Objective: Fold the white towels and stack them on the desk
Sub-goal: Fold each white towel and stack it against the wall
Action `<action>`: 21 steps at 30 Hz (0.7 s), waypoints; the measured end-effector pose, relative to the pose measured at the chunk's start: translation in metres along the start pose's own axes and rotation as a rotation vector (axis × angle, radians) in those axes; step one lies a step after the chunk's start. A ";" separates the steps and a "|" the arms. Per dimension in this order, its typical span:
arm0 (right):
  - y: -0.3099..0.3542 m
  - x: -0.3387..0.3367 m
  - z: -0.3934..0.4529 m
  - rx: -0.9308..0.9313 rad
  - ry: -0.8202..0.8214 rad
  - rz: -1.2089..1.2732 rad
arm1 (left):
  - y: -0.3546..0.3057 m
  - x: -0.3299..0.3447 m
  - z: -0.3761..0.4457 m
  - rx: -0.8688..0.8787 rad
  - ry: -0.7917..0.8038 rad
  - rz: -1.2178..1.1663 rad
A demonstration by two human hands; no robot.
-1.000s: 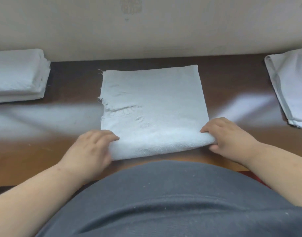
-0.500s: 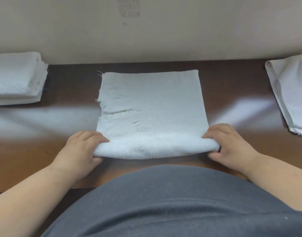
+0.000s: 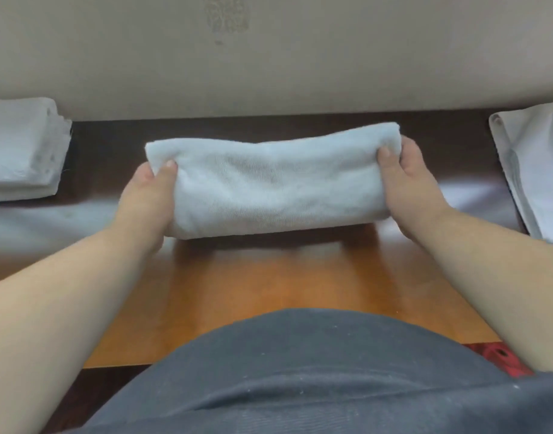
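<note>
Between folded stack and loose towels, hands grip towel.

The towel is now folded over into a narrow band, farther from the desk edge. Both hands, left hand and right hand, now grip its ends, thumbs on top.

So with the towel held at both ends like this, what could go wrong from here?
1. The folded towel is gripped only at its ends by the left hand and right hand; its middle dips slightly, so the layers could slip apart.
2. The stack of folded towels sits at the far left; carrying it there, the fold may loosen and land askew.
</note>
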State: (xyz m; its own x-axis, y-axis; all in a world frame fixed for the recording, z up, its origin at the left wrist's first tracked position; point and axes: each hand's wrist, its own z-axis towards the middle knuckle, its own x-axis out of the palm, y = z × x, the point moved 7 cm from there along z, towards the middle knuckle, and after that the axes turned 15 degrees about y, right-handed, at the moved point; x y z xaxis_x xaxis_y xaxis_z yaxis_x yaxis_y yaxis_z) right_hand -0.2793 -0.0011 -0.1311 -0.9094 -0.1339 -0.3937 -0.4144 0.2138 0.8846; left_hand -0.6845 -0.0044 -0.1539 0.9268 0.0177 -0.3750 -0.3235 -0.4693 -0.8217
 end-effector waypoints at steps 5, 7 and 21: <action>-0.016 0.008 0.059 0.159 0.011 -0.123 | -0.002 0.008 0.044 -0.119 -0.005 0.231; -0.024 0.010 0.071 0.244 0.011 -0.183 | -0.001 0.011 0.052 -0.177 -0.008 0.315; -0.031 0.009 0.062 0.298 -0.097 -0.210 | 0.005 0.020 0.032 -0.026 0.085 0.125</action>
State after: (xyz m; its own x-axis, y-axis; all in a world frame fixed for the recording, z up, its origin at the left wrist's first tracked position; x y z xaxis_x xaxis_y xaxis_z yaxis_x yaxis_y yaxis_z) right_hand -0.2765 0.0511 -0.1778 -0.7965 -0.1154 -0.5935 -0.5713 0.4653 0.6761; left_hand -0.6741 0.0218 -0.1793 0.8927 -0.1167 -0.4352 -0.4335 -0.4862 -0.7588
